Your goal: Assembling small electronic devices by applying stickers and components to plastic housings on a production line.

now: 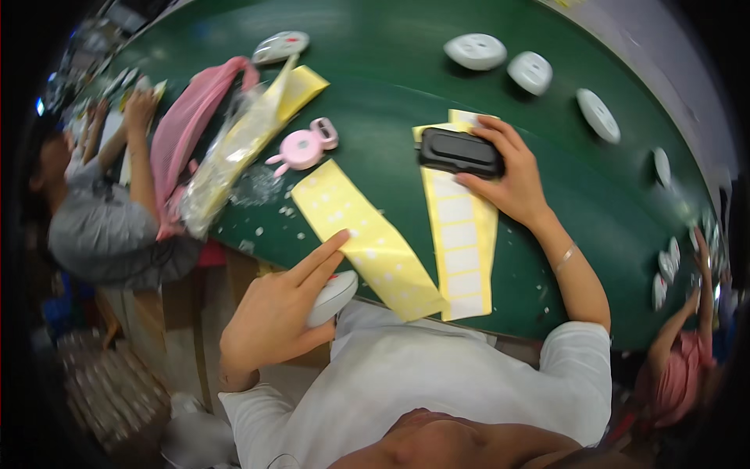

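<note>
A white, rounded device shaped like a computer mouse (335, 298), with a red mark, sits in my left hand (275, 313) against the palm and thumb. The outstretched fingertips of that hand touch a yellow backing sheet (332, 196) dotted with small pale stickers. My right hand (512, 168) grips the right end of a glossy black oblong case (461, 152), thumb on the near side and fingers on the far side. Beneath the case lies a yellow strip with a column of white rectangular labels (458, 236). What is under the case is hidden.
A pink rabbit-eared round item (300, 149) lies left of the sheet. Further left are a clear plastic bag (226, 168) and pink mesh cloth (190, 125). Several white devices (475, 51) stand along the far side of the green table (375, 86). Other people (125, 227) work at both sides.
</note>
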The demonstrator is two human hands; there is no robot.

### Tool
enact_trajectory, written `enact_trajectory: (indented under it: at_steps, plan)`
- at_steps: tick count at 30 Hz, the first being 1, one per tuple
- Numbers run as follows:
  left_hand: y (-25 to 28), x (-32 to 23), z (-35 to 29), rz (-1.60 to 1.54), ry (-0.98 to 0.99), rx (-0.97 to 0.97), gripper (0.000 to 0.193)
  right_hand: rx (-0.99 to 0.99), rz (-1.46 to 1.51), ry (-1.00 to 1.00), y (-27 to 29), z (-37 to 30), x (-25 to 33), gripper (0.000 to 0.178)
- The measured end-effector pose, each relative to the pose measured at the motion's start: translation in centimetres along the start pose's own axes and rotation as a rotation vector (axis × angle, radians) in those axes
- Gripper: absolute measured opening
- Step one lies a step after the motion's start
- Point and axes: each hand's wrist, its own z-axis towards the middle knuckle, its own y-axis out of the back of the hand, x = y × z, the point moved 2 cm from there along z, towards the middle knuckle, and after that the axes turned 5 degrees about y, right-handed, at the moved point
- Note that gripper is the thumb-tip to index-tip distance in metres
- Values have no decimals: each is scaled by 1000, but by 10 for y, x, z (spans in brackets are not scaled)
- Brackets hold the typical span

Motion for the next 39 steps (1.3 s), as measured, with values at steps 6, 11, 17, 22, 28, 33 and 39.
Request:
enact_trajectory:
  at_steps: [6, 11, 17, 22, 28, 33, 39]
  plan:
    - [-17, 53, -129, -293, 311, -365, 65, 20, 11, -26, 5, -2, 12, 64]
    - [-130, 161, -200, -803, 958, -400, 48, 22, -40, -36, 1, -2, 19, 63]
    - [-323, 316, -183, -1005, 1150, -188, 38, 7, -49, -75, 1, -1, 21, 65]
    - [-307, 284, -121, -1064, 1140, -46, 48, -59, -38, -56, 16, -4, 14, 67]
    - [-130, 154, -117, -1334, 610, -153, 42, 73, -8, -1, 39, -51, 59, 51]
    - [-44, 84, -17, -1171, -171, 159, 57, 309, 86, -163, 39, -104, 90, 45]
    - [-43, -38, 136, -718, -514, 487, 48, 216, 92, -101, 25, -128, 92, 45]
